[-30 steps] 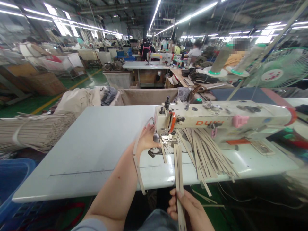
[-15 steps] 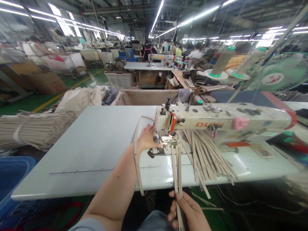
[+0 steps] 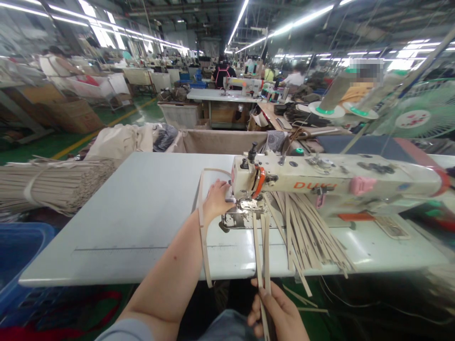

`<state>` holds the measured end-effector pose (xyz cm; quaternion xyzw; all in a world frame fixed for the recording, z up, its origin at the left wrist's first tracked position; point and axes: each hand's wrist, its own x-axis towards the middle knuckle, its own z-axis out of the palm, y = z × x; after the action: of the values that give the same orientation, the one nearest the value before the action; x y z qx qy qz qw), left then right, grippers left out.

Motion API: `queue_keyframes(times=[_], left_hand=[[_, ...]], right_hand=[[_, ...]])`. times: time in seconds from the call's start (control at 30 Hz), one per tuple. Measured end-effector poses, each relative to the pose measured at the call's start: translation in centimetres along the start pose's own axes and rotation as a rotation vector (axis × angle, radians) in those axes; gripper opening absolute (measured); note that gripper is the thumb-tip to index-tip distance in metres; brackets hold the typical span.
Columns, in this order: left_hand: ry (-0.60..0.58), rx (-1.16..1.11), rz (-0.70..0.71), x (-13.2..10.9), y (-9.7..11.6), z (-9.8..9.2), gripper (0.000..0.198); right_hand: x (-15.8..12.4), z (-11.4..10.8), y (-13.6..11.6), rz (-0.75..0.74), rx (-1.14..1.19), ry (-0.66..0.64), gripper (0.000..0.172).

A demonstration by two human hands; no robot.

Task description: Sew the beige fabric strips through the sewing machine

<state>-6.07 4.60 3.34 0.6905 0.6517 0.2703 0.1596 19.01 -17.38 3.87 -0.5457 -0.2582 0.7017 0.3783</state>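
My left hand (image 3: 216,199) is at the left side of the sewing machine (image 3: 334,177), beside its needle area. Its thumb is spread from the fingers, whose tips are partly hidden by the machine head. A narrow beige strip (image 3: 202,222) lies across my left wrist, curving up behind the hand and hanging past the table edge. Below the front edge, my right hand (image 3: 275,310) pinches a few flat beige strips (image 3: 259,246) between thumb and fingers. They run up toward the needle plate (image 3: 249,205). Right of them, many similar strips (image 3: 305,232) fan out under the machine arm.
The pale sewing table (image 3: 117,213) has a ruler line along its front. A tied bundle of strips (image 3: 53,184) lies at the left, above a blue basket (image 3: 24,251). Behind stand a fabric-lined bin (image 3: 223,141), thread cones (image 3: 330,94) and a fan (image 3: 423,116). Several people work farther back.
The whole view has shifted slightly, with the machine now a little farther right. Both hands keep nearly the same places, the right still holding the strips.
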Motion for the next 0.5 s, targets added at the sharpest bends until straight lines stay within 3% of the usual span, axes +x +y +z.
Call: queue_keyframes(times=[0.1, 0.3, 0.4, 0.5], left_hand=[[0.093, 0.068, -0.062, -0.2, 0.3, -0.2, 0.046], [0.289, 0.246, -0.317, -1.0, 0.6, -0.4, 0.037], [0.323, 0.269, -0.403, -0.9, 0.5, -1.0, 0.052], [0.379, 0.191, -0.392, -0.7, 0.7, -1.8, 0.078]], right_hand=[[-0.1, 0.1, -0.1, -0.012, -0.009, 0.022, 0.062], [-0.2, 0.4, -0.1, -0.037, -0.029, 0.034, 0.066], [-0.2, 0.5, 0.0, -0.047, -0.043, 0.026, 0.064], [0.0, 0.5, 0.2, -0.05, -0.042, 0.012, 0.063]])
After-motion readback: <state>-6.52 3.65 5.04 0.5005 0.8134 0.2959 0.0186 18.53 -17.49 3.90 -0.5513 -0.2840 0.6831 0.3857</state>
